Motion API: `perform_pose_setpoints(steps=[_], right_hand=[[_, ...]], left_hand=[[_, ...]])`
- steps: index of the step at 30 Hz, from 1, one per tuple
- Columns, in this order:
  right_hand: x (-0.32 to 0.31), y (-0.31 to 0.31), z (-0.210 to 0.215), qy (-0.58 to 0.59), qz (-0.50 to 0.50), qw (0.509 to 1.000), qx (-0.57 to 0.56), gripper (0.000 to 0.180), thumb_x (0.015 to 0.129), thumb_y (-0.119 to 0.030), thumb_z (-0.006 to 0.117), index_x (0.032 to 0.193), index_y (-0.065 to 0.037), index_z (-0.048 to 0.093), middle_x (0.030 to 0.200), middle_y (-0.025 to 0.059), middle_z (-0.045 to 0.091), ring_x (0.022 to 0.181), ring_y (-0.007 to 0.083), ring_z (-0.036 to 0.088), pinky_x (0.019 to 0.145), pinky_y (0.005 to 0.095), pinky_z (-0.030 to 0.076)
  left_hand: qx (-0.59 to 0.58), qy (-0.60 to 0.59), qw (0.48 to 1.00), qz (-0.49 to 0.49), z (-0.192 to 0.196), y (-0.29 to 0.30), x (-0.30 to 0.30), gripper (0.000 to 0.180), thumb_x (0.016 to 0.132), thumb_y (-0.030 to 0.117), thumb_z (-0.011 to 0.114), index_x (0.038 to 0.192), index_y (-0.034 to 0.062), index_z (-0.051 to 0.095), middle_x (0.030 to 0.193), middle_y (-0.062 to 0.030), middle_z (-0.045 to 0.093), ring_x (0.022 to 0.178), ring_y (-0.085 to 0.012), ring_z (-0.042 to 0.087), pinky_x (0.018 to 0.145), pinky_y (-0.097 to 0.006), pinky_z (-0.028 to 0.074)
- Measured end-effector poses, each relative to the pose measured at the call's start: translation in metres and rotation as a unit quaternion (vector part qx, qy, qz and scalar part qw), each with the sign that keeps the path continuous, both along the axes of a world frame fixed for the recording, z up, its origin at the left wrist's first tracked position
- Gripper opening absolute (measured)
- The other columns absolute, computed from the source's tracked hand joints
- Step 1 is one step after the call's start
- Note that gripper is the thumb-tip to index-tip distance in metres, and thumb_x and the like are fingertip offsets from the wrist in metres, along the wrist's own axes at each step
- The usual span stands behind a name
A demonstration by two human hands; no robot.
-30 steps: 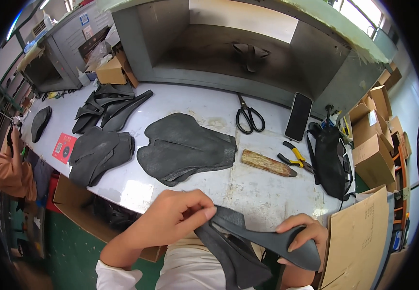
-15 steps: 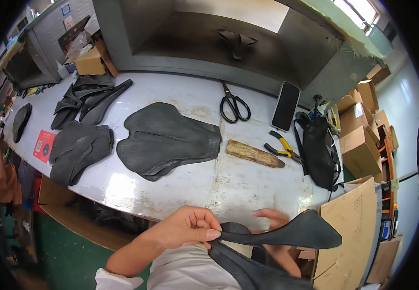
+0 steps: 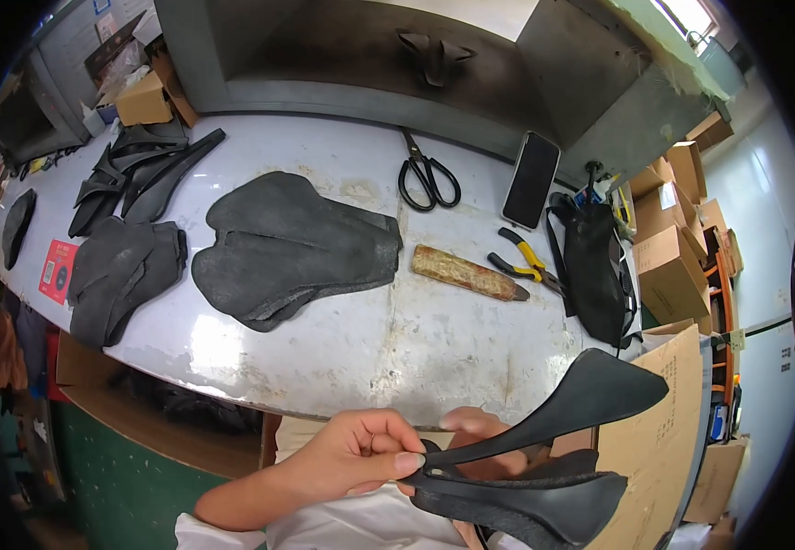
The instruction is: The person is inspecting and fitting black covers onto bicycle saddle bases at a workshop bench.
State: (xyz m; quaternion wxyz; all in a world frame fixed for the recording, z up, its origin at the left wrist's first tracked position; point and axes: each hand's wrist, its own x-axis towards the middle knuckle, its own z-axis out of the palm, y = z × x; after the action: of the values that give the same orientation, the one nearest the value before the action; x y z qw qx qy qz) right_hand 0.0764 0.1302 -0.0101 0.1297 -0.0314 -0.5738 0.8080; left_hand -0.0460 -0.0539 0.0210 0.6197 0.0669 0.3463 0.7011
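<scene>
At the table's front edge, my left hand (image 3: 361,449) pinches the narrow end of a black bicycle saddle piece (image 3: 590,399) between thumb and fingers. Its two broad wings spread to the right, one above the other. Behind it is my right hand (image 3: 478,431), blurred and partly covered by the piece, so its fingers cannot be made out. On the table beyond lies a stack of flat, black saddle-shaped sheets (image 3: 296,252). A worn wooden tool with a tapered dark tip (image 3: 466,272) lies to the right of these sheets.
Black-handled scissors (image 3: 427,183), a phone (image 3: 532,181), yellow-black pliers (image 3: 530,261) and a black pouch (image 3: 594,275) lie right. More sheets (image 3: 127,280), a red card (image 3: 56,268) and dark saddle pieces (image 3: 164,174) lie left. A grey metal booth (image 3: 324,103) stands behind; cardboard (image 3: 658,431) stands right.
The saddle piece has turned in my left hand's pinch, its upper wing rising and its lower wing coming into fuller view. My right hand has shifted left behind it. The view has moved slightly.
</scene>
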Motion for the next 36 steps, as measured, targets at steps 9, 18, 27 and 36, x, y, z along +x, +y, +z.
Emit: perform_pose_setpoints(steps=[9,18,27,36], right_hand=[[-0.017,0.024,-0.009,0.296,-0.006,0.873,0.388,0.038,0.075,-0.006,0.078,0.106,-0.003,0.058,0.106,0.0184,0.064,0.093,0.0321,0.064,0.074,0.0439,0.054],[-0.006,0.016,-0.006,0.196,0.029,0.9,0.389,0.029,0.088,-0.016,0.071,0.113,-0.005,0.062,0.106,0.0123,0.067,0.099,0.0217,0.065,0.084,0.0334,0.052],[-0.009,0.017,-0.03,0.315,-0.024,0.885,0.341,0.029,0.072,-0.011,0.082,0.098,-0.011,0.069,0.103,0.0074,0.067,0.099,0.0264,0.064,0.068,0.0365,0.046],[-0.008,0.021,-0.011,0.257,0.056,0.881,0.393,0.03,0.072,-0.01,0.081,0.101,-0.009,0.071,0.101,0.0058,0.067,0.092,0.0222,0.064,0.065,0.0356,0.047]], left_hand=[[0.001,-0.014,1.0,0.004,-0.002,-0.001,0.003,0.012,0.096,0.012,0.062,0.105,0.0036,0.059,0.08,-0.0078,0.07,0.048,0.0007,0.039,0.041,-0.017,0.026],[0.005,-0.005,0.998,0.07,-0.001,-0.007,0.005,0.012,0.096,0.009,0.062,0.105,0.0026,0.058,0.083,-0.0095,0.071,0.049,-0.0008,0.044,0.043,-0.017,0.03],[0.004,0.009,1.0,-0.007,-0.005,-0.006,0.006,0.014,0.096,0.011,0.062,0.106,0.0023,0.059,0.083,-0.0082,0.071,0.05,-0.0014,0.045,0.044,-0.016,0.031],[0.002,0.087,0.995,0.04,0.003,-0.007,0.014,0.011,0.096,0.01,0.063,0.102,0.0013,0.059,0.08,-0.0044,0.069,0.061,0.0006,0.054,0.046,-0.018,0.037]])
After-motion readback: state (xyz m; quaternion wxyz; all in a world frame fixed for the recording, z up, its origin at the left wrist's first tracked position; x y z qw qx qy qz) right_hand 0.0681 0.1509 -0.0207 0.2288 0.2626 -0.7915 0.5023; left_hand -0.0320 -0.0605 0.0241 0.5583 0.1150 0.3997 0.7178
